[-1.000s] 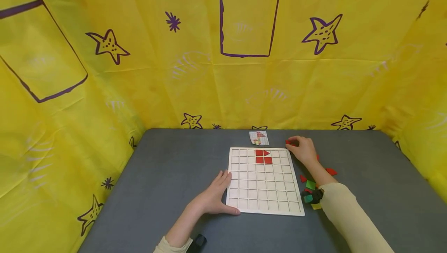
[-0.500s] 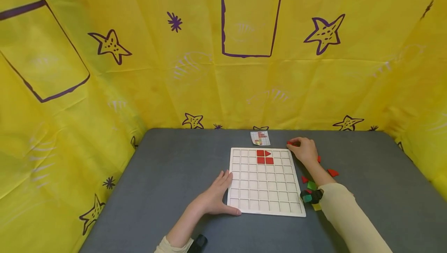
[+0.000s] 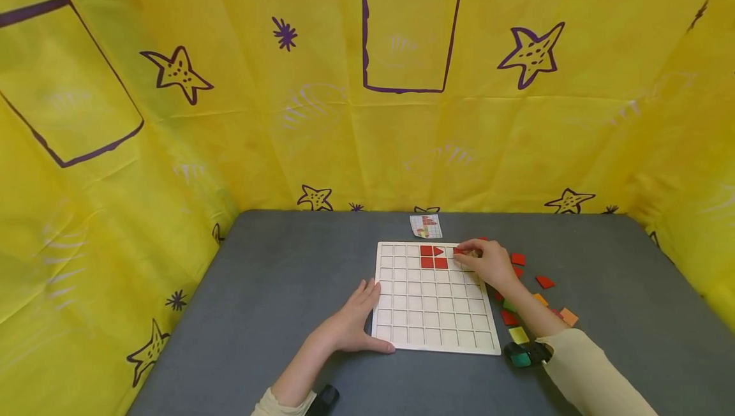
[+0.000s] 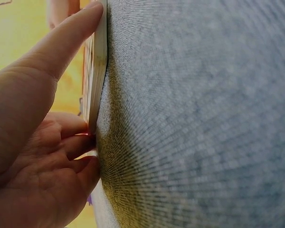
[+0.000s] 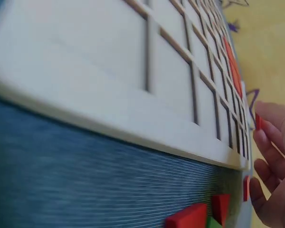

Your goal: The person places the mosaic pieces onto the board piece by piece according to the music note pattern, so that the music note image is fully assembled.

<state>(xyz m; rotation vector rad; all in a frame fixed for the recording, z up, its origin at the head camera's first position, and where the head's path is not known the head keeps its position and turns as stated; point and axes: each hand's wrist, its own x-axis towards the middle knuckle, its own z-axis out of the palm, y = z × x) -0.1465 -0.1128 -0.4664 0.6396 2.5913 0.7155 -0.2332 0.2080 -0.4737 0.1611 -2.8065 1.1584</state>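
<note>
By the right hand (image 3: 488, 264), a red piece (image 3: 458, 251) is pinched between thumb and fingertips, above the far rows of the gridded white board (image 3: 433, 341); the piece is partly covered and its shape cannot be told. If the pinch is released at a tilt, the piece may be left straddling a raised rib instead of being seated in one cell. The left hand (image 3: 355, 323) is spread, with fingers laid along the board's left edge and thumb at the near edge; should this brace be relaxed, the board could be shifted by pressure. Three red squares (image 3: 427, 262) and a red triangle (image 3: 438, 251) are set in cells; the triangle, loosely framed, could be knocked askew by a fingertip. Beyond the board, a printed card (image 3: 426, 226) is laid on the table (image 3: 304, 263); if misread, a wrong cell may be chosen. Near the right edge, loose pieces (image 3: 518, 259) are scattered about the right forearm (image 3: 536, 309) and could be dragged by the wrist device (image 3: 519, 358) if the arm is lowered.
</note>
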